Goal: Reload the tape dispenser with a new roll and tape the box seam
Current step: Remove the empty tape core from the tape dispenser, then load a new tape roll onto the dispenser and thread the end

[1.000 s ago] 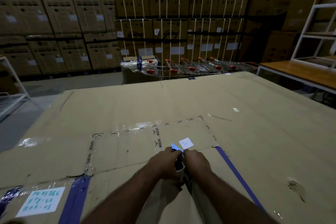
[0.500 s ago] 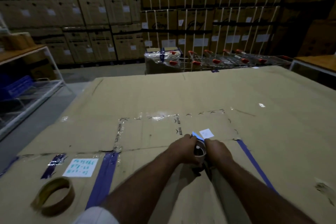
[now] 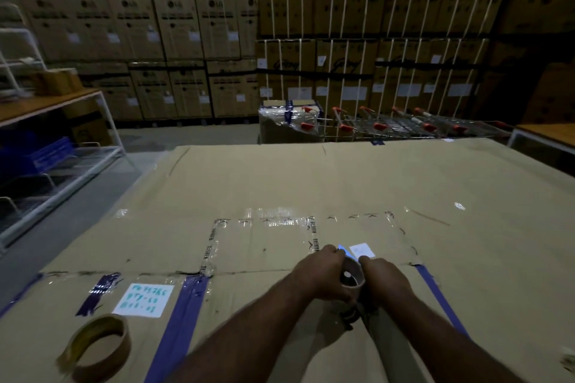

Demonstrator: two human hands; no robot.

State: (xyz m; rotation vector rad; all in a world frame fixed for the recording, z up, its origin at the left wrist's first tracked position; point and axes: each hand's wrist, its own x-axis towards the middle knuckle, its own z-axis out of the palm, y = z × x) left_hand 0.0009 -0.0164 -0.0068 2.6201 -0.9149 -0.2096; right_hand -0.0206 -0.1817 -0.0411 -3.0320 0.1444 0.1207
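A large flat cardboard box [image 3: 342, 183] fills the foreground. Over its near middle, my left hand [image 3: 320, 274] and my right hand [image 3: 385, 280] close together around a brown cardboard tape core [image 3: 352, 277] that sits on the dark tape dispenser [image 3: 353, 314]; most of the dispenser is hidden under my hands. A fuller brown tape roll [image 3: 96, 348] lies flat on the box at the near left. The box seam [image 3: 124, 274] runs left to right just beyond my hands, with blue tape strips [image 3: 177, 320] crossing it.
A handwritten white label [image 3: 143, 300] is stuck on the box at left, a small white sticker [image 3: 362, 250] beyond my hands. A white metal rack [image 3: 56, 165] stands left, shopping carts [image 3: 404, 126] and stacked cartons [image 3: 357, 25] behind, a wooden table [image 3: 547, 130] at right.
The view has swung left, bringing the loose tape roll and rack into sight. My hands stay together on the core and dispenser, which now shows more between them.
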